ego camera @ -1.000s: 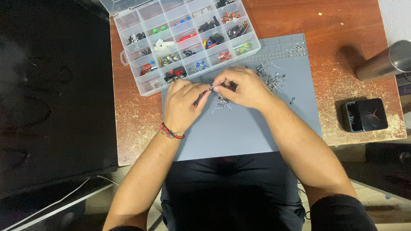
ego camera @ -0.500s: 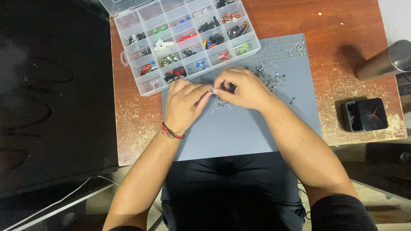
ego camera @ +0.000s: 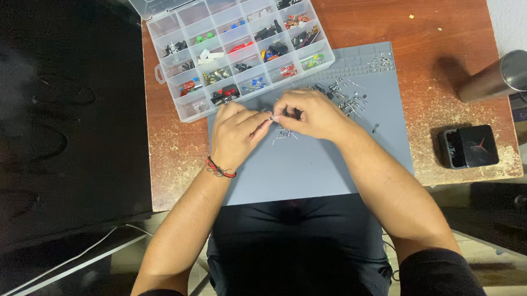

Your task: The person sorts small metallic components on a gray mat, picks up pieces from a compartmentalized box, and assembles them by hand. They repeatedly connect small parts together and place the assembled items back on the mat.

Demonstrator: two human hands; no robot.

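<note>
Worn reddish wooden desk (ego camera: 454, 32), seen from above, carries a grey work mat (ego camera: 309, 167) where a seated person's hands meet over tiny electronic parts. Left hand (ego camera: 236, 132) and right hand (ego camera: 311, 113) are both closed in fingertip pinches on one small component with wire legs (ego camera: 272, 117), held between them just above the mat's upper middle. Judging by its size, the part is very light, its thin legs easily bent, and it looks best gripped by the body rather than the leads. A few loose pieces (ego camera: 284, 135) lie on the mat directly beneath the hands, and a scatter of similar parts (ego camera: 347, 99) sits just beyond the right hand. An open clear compartment box (ego camera: 243, 54) of sorted coloured components rests at the mat's far left corner. A red cord bracelet (ego camera: 220, 168) circles the left wrist. At the desk's right edge stand a metal cylinder (ego camera: 502, 74) and a small black box (ego camera: 469, 146), well apart from the work
</note>
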